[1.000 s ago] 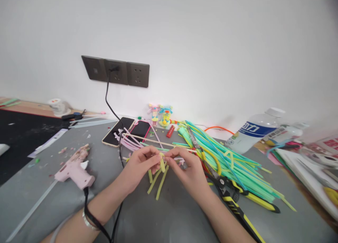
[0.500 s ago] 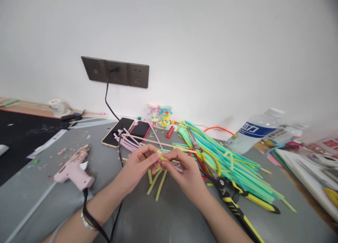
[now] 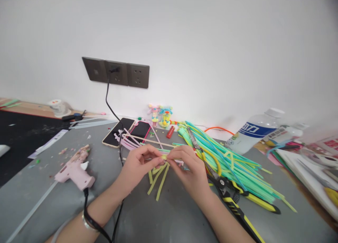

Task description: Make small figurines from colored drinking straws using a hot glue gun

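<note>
Both hands meet above the middle of the grey table. My left hand (image 3: 139,165) pinches one side of a small yellow pipe cleaner piece (image 3: 164,158) between thumb and forefinger. From the other side my right hand (image 3: 189,167) pinches the same piece, its fingertips almost touching the left ones. Most of the piece is hidden by the fingers. Beneath the hands lie several short yellow-green pipe cleaners (image 3: 161,186), fanned towards me. Lilac pipe cleaners (image 3: 126,141) spread just behind my left hand.
A pink glue gun (image 3: 75,172) lies at left, its black cord by my left forearm. At right are yellow-handled pliers (image 3: 224,183) on a heap of green pipe cleaners (image 3: 248,172), and a bottle (image 3: 253,130). Two phones (image 3: 118,132) and two small figures (image 3: 166,116) are near the wall.
My fingers have shifted from cupping the yellow piece to pinching it from both sides, with the hands slightly farther apart. Less of the piece shows. The things on the table stay put.
</note>
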`<state>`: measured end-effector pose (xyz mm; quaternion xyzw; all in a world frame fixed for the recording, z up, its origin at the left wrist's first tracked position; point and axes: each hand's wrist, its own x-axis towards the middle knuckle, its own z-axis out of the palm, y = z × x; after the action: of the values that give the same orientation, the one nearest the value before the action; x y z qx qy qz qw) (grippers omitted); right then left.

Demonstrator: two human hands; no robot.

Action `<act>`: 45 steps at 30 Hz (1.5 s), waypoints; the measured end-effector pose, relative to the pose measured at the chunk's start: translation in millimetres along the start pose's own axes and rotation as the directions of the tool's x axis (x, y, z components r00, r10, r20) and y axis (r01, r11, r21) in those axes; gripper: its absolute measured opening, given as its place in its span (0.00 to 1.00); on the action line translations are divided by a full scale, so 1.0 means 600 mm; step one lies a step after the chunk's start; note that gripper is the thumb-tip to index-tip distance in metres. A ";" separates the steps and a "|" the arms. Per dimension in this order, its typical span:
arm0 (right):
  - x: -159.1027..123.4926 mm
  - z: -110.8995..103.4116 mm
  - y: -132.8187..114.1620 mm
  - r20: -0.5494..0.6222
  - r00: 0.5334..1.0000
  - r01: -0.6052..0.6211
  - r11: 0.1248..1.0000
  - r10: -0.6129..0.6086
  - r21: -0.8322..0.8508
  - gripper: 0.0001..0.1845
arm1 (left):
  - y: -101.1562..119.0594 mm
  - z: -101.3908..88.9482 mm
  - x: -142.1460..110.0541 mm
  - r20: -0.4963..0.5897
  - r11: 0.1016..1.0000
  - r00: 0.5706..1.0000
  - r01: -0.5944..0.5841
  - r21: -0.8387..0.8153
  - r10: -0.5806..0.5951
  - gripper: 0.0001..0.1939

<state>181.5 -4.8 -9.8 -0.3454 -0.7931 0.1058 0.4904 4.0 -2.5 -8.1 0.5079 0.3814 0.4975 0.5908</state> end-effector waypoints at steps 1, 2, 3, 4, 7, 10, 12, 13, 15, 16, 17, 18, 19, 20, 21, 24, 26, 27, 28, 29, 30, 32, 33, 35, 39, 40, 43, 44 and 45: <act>0.000 -0.001 0.000 0.003 1.000 0.015 1.000 -0.015 0.000 0.08 | -0.001 -0.001 0.000 -0.010 1.000 1.000 -0.002 0.009 0.002 0.10; 0.000 -0.001 0.000 0.007 1.000 0.027 1.000 -0.027 0.000 0.08 | -0.001 -0.002 0.001 -0.016 1.000 1.000 0.003 0.016 -0.002 0.09; 0.000 -0.002 0.000 0.010 0.999 0.035 0.999 -0.035 -0.001 0.08 | -0.002 -0.002 0.001 -0.017 1.000 1.000 0.013 0.022 -0.012 0.10; 0.000 -0.003 0.000 0.016 0.999 0.038 0.999 -0.038 0.000 0.08 | -0.003 -0.003 0.002 -0.016 0.999 1.000 0.024 0.027 -0.024 0.10; 0.000 -0.004 0.000 0.028 0.999 0.026 1.000 -0.027 0.010 0.07 | -0.003 -0.004 0.002 -0.017 0.998 0.999 0.043 0.047 -0.042 0.10; 0.002 -0.005 -0.001 0.016 1.000 0.009 1.000 -0.010 0.027 0.07 | -0.001 -0.004 0.000 -0.024 0.998 1.000 0.022 0.066 -0.020 0.08; 0.003 -0.005 -0.003 0.006 1.000 0.007 0.999 -0.007 0.048 0.06 | 0.000 -0.004 -0.001 -0.029 0.997 1.000 -0.004 0.071 0.006 0.07; 0.003 -0.005 -0.004 0.005 1.000 0.003 0.998 -0.003 0.060 0.06 | 0.001 -0.004 -0.001 -0.036 0.997 0.999 -0.016 0.074 0.018 0.07; 0.003 -0.004 -0.005 0.009 1.000 -0.021 0.996 0.020 0.090 0.06 | 0.001 -0.004 -0.001 -0.051 0.996 0.998 -0.035 0.088 0.040 0.08; 0.003 -0.004 -0.005 0.011 0.999 -0.040 0.993 0.039 0.110 0.06 | 0.001 -0.004 -0.001 -0.055 0.995 0.997 -0.042 0.096 0.048 0.08; 0.002 -0.003 -0.005 0.011 0.998 -0.064 0.989 0.064 0.136 0.06 | 0.001 -0.004 -0.001 -0.055 0.994 0.997 -0.048 0.101 0.054 0.09; 0.001 -0.002 -0.004 0.009 0.995 -0.095 0.981 0.095 0.168 0.05 | 0.001 -0.004 -0.001 -0.053 0.993 0.997 -0.053 0.103 0.059 0.09; 0.000 0.000 -0.003 0.007 0.991 -0.131 0.970 0.132 0.205 0.05 | 0.001 -0.004 -0.001 -0.051 0.993 0.997 -0.057 0.101 0.062 0.10; -0.001 0.002 -0.001 0.009 0.984 -0.175 0.954 0.178 0.243 0.05 | 0.001 -0.004 -0.002 -0.052 0.994 0.997 -0.058 0.096 0.063 0.10; -0.001 0.004 0.001 0.013 0.973 -0.225 0.933 0.231 0.280 0.04 | 0.001 -0.004 -0.002 -0.053 0.994 0.997 -0.057 0.089 0.061 0.10; -0.002 0.008 0.006 0.052 0.914 -0.388 0.831 0.402 0.398 0.03 | 0.001 -0.005 -0.003 -0.058 0.996 0.997 -0.054 0.074 0.059 0.09; 0.000 0.009 0.009 0.123 0.861 -0.486 0.726 0.494 0.487 0.07 | 0.000 -0.005 -0.003 -0.062 0.995 0.996 -0.061 0.074 0.065 0.09; 0.001 0.010 0.009 0.173 0.832 -0.531 0.666 0.527 0.524 0.09 | -0.001 -0.005 -0.003 -0.067 0.995 0.995 -0.065 0.078 0.070 0.08; 0.001 0.010 0.010 0.219 0.805 -0.568 0.609 0.552 0.553 0.11 | -0.001 -0.005 -0.002 -0.072 0.994 0.995 -0.069 0.084 0.075 0.08; 0.002 0.010 0.010 0.257 0.780 -0.598 0.558 0.571 0.575 0.12 | -0.002 -0.005 -0.002 -0.075 0.993 0.994 -0.070 0.091 0.077 0.08; 0.002 0.011 0.011 0.284 0.758 -0.621 0.514 0.587 0.593 0.13 | -0.002 -0.005 -0.001 -0.076 0.993 0.994 -0.066 0.098 0.074 0.08; 0.001 0.012 0.012 0.305 0.731 -0.639 0.456 0.610 0.619 0.14 | -0.002 -0.005 0.000 -0.071 0.995 0.996 -0.042 0.095 0.049 0.08; 0.000 0.013 0.013 0.307 0.725 -0.640 0.440 0.616 0.629 0.14 | -0.001 -0.005 0.000 -0.059 0.996 0.998 -0.021 0.086 0.026 0.09; -0.001 0.013 0.014 0.316 0.713 -0.647 0.416 0.626 0.639 0.15 | 0.001 -0.004 0.001 -0.025 0.998 0.999 0.031 0.055 -0.029 0.10; 0.000 0.009 0.018 0.315 0.695 -0.663 0.407 0.646 0.628 0.15 | 0.002 -0.002 0.001 0.043 0.991 0.991 0.130 -0.006 -0.130 0.15; 0.000 0.007 0.019 0.311 0.697 -0.664 0.418 0.646 0.620 0.15 | 0.002 -0.002 0.001 0.051 0.990 0.989 0.143 -0.007 -0.142 0.16; 0.001 0.006 0.021 0.298 0.714 -0.653 0.449 0.633 0.610 0.14 | 0.001 -0.003 0.003 0.064 0.991 0.989 0.132 0.028 -0.134 0.16; 0.001 0.006 0.021 0.296 0.718 -0.648 0.450 0.631 0.614 0.14 | 0.001 -0.003 0.003 0.069 0.991 0.990 0.123 0.047 -0.126 0.16; 0.000 0.007 0.022 0.296 0.719 -0.645 0.444 0.629 0.622 0.13 | 0.000 -0.004 0.004 0.075 0.991 0.990 0.116 0.064 -0.121 0.16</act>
<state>183.9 5.7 -18.3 -0.4077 -0.5103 0.5716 0.4966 2.3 0.2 -8.2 0.5209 0.4018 0.4296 0.6186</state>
